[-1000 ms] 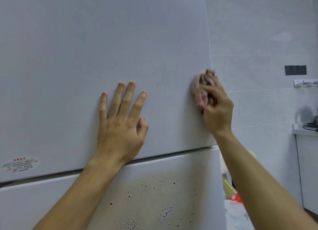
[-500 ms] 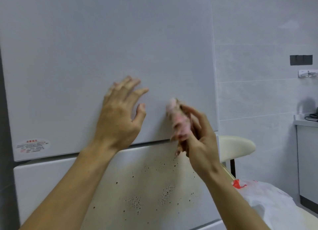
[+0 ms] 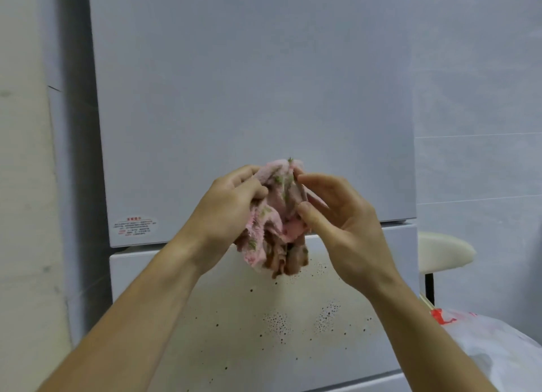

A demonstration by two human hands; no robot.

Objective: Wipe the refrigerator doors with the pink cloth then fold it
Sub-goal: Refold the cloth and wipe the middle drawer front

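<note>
Both hands are now meeting at the centre of the frame, off the upper door (image 3: 249,98), where a second ago the left hand (image 3: 231,204) was lying flat and the right hand (image 3: 337,215) was wiping. The cloth (image 3: 278,215) is hanging bunched between them, left fingers closing on it, right fingertips pinching its top edge. Wiping looks paused; folding may be starting, though the lower door (image 3: 234,318) is showing dark specks.

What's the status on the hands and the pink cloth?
Left hand and right hand both grip pink cloth, bunched, unfolded. Off the refrigerator doors. Nothing in the way.
</note>
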